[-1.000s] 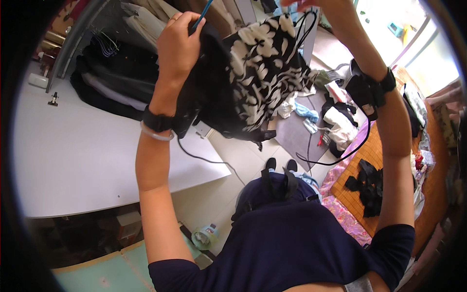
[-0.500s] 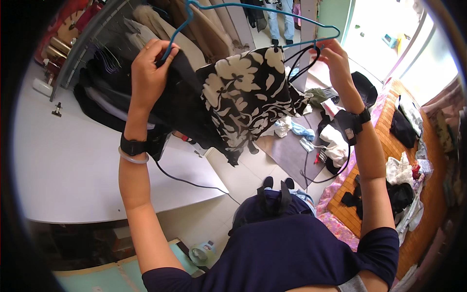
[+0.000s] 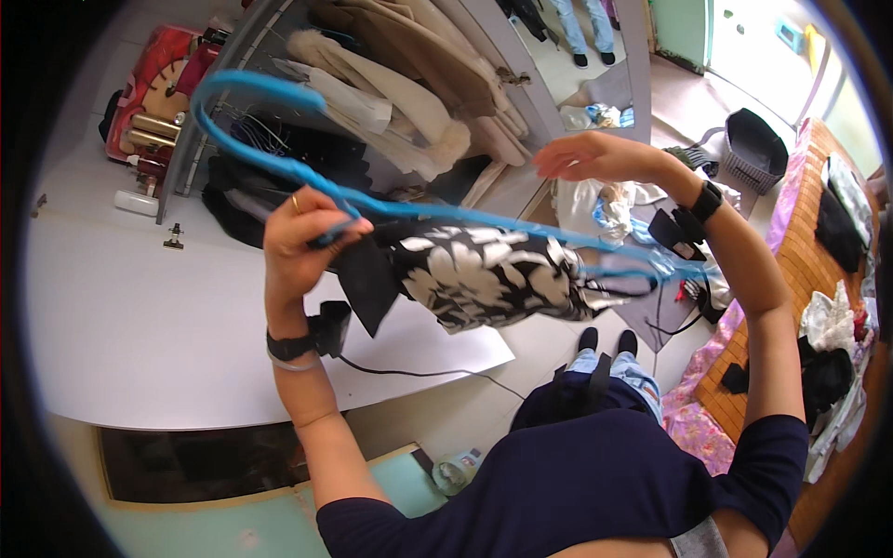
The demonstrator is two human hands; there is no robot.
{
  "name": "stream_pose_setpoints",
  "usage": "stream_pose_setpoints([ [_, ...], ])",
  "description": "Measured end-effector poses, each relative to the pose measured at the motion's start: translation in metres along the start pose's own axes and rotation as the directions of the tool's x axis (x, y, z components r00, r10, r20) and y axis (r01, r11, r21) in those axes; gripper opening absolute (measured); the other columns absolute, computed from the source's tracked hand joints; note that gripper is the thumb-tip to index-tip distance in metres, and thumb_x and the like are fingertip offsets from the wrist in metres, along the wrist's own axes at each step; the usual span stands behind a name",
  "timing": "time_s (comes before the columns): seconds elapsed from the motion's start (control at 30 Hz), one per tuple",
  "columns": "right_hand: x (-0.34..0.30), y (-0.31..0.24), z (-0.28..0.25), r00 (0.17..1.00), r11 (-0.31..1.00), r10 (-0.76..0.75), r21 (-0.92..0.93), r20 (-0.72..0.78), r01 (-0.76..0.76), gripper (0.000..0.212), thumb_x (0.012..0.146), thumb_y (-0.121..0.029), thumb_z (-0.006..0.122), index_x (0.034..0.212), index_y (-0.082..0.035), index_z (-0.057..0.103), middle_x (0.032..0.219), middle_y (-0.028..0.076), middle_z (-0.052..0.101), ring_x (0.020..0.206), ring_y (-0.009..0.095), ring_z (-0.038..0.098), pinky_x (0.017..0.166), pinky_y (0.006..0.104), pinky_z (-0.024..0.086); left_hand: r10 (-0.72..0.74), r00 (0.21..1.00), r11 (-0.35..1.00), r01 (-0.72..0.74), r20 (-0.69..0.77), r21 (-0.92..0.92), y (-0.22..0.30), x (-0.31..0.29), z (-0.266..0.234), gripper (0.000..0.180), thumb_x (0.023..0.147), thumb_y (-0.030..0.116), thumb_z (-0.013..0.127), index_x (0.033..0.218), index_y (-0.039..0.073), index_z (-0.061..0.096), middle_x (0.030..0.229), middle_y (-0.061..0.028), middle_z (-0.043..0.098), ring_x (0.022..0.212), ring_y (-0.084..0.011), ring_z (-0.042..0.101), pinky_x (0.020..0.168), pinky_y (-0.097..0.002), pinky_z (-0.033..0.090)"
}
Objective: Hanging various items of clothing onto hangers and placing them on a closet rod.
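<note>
My left hand [image 3: 305, 240] is closed on one end of a blue clothes hanger [image 3: 446, 214], close under its hook. From the hanger hangs a black garment with cream flowers [image 3: 488, 279], plain black at its left end near my fingers. Its thin black strap loops around the hanger's right end. My right hand [image 3: 595, 156] is raised beyond the hanger, off it, with fingers stretched out and slightly blurred; I see nothing in it.
An open wardrobe [image 3: 265, 56] holds cream and brown coats [image 3: 409, 121]. A white tabletop [image 3: 167, 325] lies at left. Clothes are strewn on the floor near a grey basket [image 3: 758, 153]. At right, a bed with a woven mat [image 3: 735, 391] bears more clothes.
My right hand has let go of the hanger's right end and moved up from it. The hanger has tilted, its right end lower, its hook swung toward me. My view has shifted left.
</note>
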State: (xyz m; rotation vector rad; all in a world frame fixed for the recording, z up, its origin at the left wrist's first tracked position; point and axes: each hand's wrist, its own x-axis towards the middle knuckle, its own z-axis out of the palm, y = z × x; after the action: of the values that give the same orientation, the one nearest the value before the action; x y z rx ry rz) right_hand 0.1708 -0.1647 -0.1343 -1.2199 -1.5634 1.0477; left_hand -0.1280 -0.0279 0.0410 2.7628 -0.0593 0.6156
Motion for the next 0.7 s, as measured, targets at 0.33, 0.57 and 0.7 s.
stream_pose_setpoints([
  [0.33,0.080,-0.018,0.133,0.910,0.965,-0.218,-0.064,0.352,0.256,0.058,0.073,-0.012,0.060,0.126,-0.009,0.037,0.108,0.016,0.055,0.098,0.031,0.053,0.086,0.0369,0.041,0.153,0.983,0.978,-0.135,0.098,-0.162,0.021,-0.008,0.009,0.024,0.054,0.005,0.067,0.078,0.003,0.066,0.066,-0.0047,0.052,0.050,-0.0127,0.042,0.043,-0.0226,0.028],
  [0.57,0.070,0.022,0.079,0.896,0.834,-0.432,-0.425,-0.107,0.351,0.017,0.078,-0.010,0.055,0.094,-0.003,0.055,0.082,0.014,0.058,0.076,0.029,0.056,0.070,0.0347,0.045,0.023,0.992,0.990,-0.006,0.122,-0.140,0.022,-0.034,-0.007,0.021,0.061,0.000,0.069,0.080,0.006,0.067,0.073,-0.0055,0.054,0.060,-0.0146,0.048,0.048,-0.0231,0.036],
  [0.7,0.025,-0.040,-0.010,0.865,0.929,-0.361,-0.222,-0.349,0.298,0.018,0.086,-0.009,0.049,0.103,-0.006,0.055,0.083,0.004,0.058,0.077,0.011,0.054,0.071,0.0280,0.045,-0.143,0.986,0.989,0.146,0.090,-0.027,0.019,-0.036,-0.005,0.015,0.063,-0.001,0.069,0.077,0.002,0.064,0.093,-0.0095,0.054,0.072,-0.0152,0.053,0.061,-0.0232,0.045],
])
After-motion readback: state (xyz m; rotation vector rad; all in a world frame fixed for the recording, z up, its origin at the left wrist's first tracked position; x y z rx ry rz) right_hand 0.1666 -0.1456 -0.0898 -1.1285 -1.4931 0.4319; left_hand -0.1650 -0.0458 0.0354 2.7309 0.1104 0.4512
